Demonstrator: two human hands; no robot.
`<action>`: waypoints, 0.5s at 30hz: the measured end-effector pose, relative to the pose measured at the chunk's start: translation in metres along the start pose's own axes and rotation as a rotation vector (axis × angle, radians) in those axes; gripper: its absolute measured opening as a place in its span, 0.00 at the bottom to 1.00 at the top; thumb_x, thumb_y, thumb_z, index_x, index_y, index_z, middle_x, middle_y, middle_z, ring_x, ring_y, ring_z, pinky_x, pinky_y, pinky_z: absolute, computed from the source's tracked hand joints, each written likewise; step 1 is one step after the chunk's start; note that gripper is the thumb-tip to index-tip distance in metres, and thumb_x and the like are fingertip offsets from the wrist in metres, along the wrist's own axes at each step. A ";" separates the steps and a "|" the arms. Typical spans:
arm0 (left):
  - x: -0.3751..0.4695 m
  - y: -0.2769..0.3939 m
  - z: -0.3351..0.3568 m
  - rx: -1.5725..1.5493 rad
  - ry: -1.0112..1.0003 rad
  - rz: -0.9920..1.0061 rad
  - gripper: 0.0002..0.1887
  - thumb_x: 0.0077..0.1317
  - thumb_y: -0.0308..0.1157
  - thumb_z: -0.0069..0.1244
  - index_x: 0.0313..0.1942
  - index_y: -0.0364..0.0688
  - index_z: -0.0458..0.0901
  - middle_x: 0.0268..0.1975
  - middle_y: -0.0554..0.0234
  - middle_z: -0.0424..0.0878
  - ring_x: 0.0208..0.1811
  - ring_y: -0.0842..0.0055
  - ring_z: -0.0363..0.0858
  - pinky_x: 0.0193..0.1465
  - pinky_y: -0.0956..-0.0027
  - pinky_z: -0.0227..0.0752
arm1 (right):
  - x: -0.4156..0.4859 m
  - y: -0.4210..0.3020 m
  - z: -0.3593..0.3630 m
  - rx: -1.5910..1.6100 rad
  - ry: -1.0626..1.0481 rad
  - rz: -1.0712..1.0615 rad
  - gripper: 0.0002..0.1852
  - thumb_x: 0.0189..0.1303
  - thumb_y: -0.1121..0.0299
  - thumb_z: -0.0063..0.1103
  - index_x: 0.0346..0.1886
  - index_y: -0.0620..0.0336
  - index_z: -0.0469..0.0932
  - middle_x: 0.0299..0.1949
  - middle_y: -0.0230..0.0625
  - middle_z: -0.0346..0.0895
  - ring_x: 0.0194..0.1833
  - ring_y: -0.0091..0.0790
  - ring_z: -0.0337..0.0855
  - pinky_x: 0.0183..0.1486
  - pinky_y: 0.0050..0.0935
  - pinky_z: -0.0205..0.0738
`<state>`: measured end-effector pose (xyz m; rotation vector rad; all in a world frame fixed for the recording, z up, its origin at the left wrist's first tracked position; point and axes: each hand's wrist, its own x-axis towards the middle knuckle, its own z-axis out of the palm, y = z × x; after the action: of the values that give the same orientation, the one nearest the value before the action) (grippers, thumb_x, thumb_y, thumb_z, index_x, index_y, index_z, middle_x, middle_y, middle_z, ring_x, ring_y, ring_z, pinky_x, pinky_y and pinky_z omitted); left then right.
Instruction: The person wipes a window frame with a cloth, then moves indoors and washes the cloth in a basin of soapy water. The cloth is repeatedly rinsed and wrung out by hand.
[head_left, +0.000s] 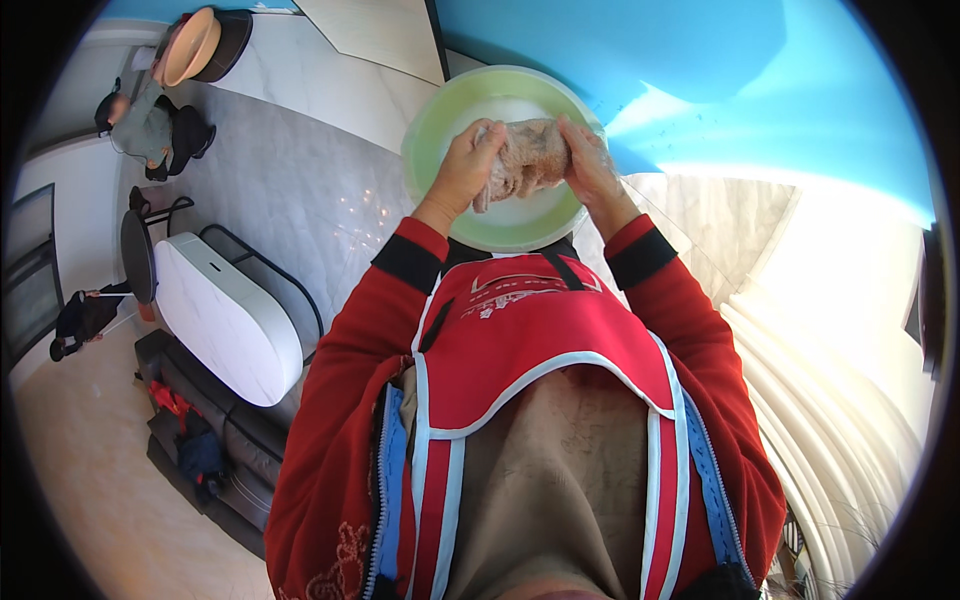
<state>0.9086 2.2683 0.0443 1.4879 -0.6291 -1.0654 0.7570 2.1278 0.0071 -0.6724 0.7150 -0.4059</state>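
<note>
A wet brown-beige cloth (531, 156) is stretched between my two hands, bunched and partly folded. My left hand (466, 166) grips its left end, with the thumb on top. At the other end my right hand (592, 161) closes on the cloth. Both hands are above a round pale green plastic basin (495, 238), and whitish liquid shows inside it below the cloth. The basin is right in front of my body, beyond the red apron (540, 307).
A blue wall panel (720, 90) rises beyond the basin. Left are a white oval table (232, 322) and a dark sofa (247, 442). One person (146, 131) crouches far left beside an orange basin (193, 46); another person (82, 319) stands below. Cream curtains (810, 390) hang right.
</note>
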 end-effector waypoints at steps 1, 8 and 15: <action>-0.003 0.002 0.013 0.092 0.059 0.051 0.18 0.74 0.45 0.51 0.44 0.36 0.81 0.39 0.64 0.84 0.40 0.79 0.80 0.44 0.71 0.74 | 0.004 -0.001 0.002 0.035 0.060 0.068 0.15 0.75 0.59 0.54 0.50 0.61 0.79 0.42 0.33 0.81 0.43 0.27 0.83 0.47 0.26 0.78; 0.005 -0.001 0.067 0.840 0.258 0.182 0.18 0.69 0.49 0.50 0.31 0.44 0.84 0.26 0.50 0.85 0.31 0.50 0.84 0.36 0.51 0.77 | 0.000 0.029 0.026 -0.001 0.218 -0.011 0.22 0.72 0.53 0.58 0.59 0.61 0.78 0.40 0.36 0.80 0.36 0.32 0.81 0.36 0.34 0.77; 0.018 -0.012 0.066 0.860 0.314 0.111 0.18 0.69 0.46 0.47 0.30 0.43 0.84 0.28 0.46 0.85 0.32 0.47 0.84 0.38 0.48 0.77 | 0.016 0.061 0.011 -0.991 0.140 -0.467 0.20 0.69 0.55 0.58 0.52 0.64 0.78 0.40 0.40 0.81 0.36 0.37 0.81 0.38 0.38 0.77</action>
<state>0.8567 2.2246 0.0312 2.2629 -0.9930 -0.4447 0.7833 2.1678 -0.0358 -1.7796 0.8825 -0.5211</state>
